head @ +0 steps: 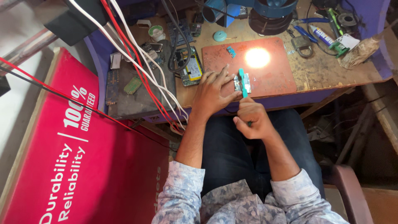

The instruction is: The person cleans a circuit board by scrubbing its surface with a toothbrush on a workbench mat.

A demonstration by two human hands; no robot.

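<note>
Two hands point(213, 93), flat circuit board point(240, 84)

A: Mat point(269, 79) red-orange. Tool point(243, 81) teal. Board point(242, 84) silver-green.

B: Sleeves point(182, 195) pale blue, mottled floral print. Trousers point(232, 145) dark navy. Sign point(74, 166) crimson, white lettering. Cables point(137, 58) red, white, black.
</note>
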